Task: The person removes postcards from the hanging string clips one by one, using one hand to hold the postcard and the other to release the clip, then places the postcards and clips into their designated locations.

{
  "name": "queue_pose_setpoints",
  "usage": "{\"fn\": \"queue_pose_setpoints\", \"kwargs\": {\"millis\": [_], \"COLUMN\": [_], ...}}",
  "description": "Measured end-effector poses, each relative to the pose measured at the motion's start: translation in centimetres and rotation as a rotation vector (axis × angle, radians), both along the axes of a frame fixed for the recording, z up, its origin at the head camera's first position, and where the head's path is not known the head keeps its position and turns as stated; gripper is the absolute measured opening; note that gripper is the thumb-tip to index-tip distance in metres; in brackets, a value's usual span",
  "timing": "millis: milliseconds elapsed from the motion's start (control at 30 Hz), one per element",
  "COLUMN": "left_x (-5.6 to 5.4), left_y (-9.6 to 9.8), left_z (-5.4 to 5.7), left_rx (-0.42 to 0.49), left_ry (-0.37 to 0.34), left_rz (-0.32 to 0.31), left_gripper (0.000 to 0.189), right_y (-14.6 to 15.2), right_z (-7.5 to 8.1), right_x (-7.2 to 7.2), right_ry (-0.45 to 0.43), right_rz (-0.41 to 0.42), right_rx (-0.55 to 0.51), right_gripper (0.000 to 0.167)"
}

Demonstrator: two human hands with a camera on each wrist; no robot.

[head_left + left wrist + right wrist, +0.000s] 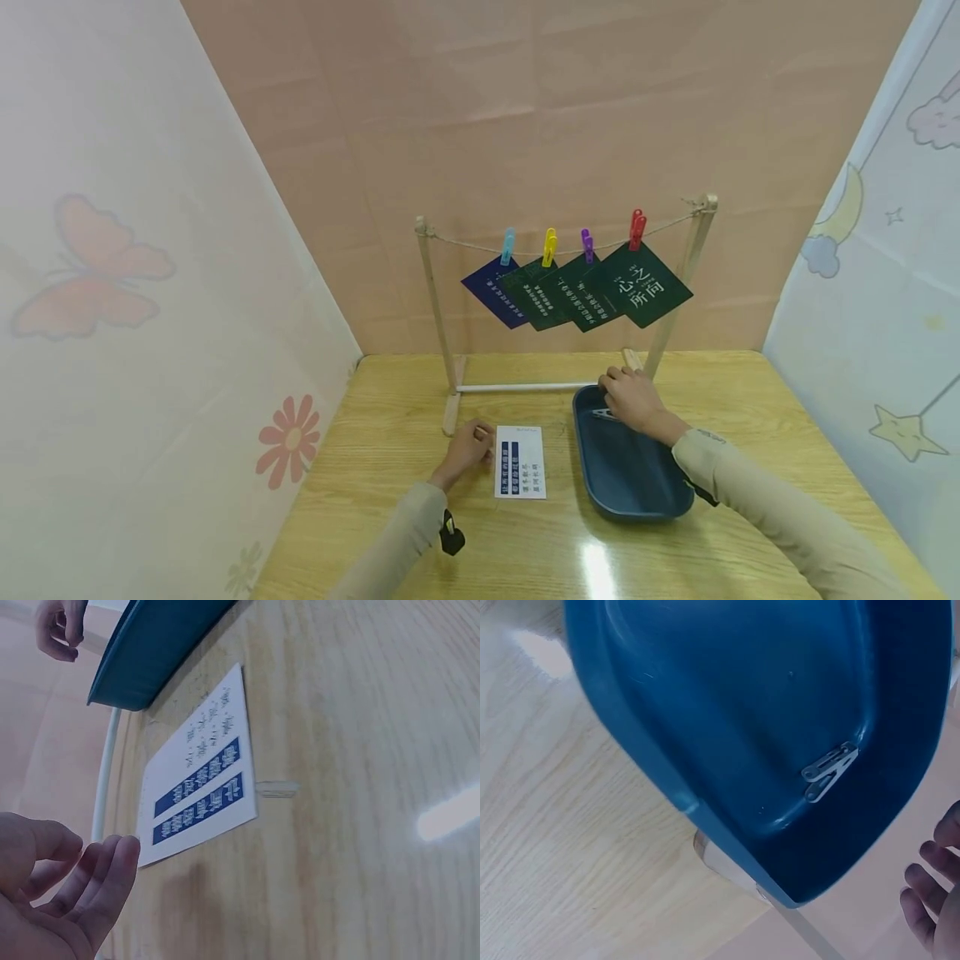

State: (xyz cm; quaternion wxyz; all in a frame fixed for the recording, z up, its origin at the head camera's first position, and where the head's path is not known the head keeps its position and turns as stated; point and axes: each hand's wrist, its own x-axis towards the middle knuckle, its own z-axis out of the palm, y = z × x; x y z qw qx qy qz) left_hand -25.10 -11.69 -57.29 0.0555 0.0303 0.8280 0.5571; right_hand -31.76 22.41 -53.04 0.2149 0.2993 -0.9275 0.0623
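Note:
My left hand (467, 448) hovers by the left edge of a white card (531, 458) lying on the table. The card bears two blue bands of text and several dark lines of writing. In the left wrist view the left hand's fingers (112, 881) are loosely bent, with nothing between them and the thumb. Over the far end of a dark blue plastic tray (630, 479) is my right hand (632, 398). Its fingers (926, 889) are relaxed and hold nothing in the right wrist view. One light grey clothespin (832, 771) lies on the tray's floor, near a corner.
A wooden stand with two posts (437, 308) carries a string behind the hands. Blue, yellow, purple and red clothespins (637, 231) hold several dark cards (641, 287) there. A white crossbar (517, 387) runs low between the posts. Fabric walls (465, 125) enclose the table (390, 383).

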Motion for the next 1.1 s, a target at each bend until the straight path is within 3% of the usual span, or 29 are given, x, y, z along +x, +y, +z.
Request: {"fn": "queue_pose_setpoints", "kwargs": {"millis": [133,367,667,767,933,1000,1100], "left_x": [-0.4,-0.8,-1.2,-1.0,0.4,0.7,-0.3], "left_y": [-0.1,0.1,0.4,0.6,0.9,1.0,1.0], "left_z": [0.7,1.6,3.0,4.1,6.9,7.5,6.0], "left_rx": [0.057,0.075,0.123,0.13,0.163,0.186,0.201], "left_ry": [0.006,0.048,0.171,0.179,0.184,0.196,0.221], "left_rz": [-0.004,0.002,0.036,0.049,0.032,0.019,0.024], "left_gripper": [0.016,0.019,0.017,0.017,0.018,0.018,0.02], "right_y": [0.1,0.1,-0.8,-1.1,-1.6,-1.6,-1.8], "right_z": [0.3,1.2,2.8,3.4,4.4,4.7,5.1], "right_x": [-0.3,-1.0,-1.4,-1.4,-1.4,-1.4,-1.4], "right_ry": [0.074,0.229,0.29,0.296,0.312,0.317,0.331], "right_rz": [0.009,0.044,0.083,0.082,0.095,0.106,0.132], "right_rx": [-0.061,-0.098,-0.126,-0.142,-0.174,-0.183,-0.193], "right_gripper": [0.008,0.004,0.008,0.009,0.01,0.01,0.01]}}
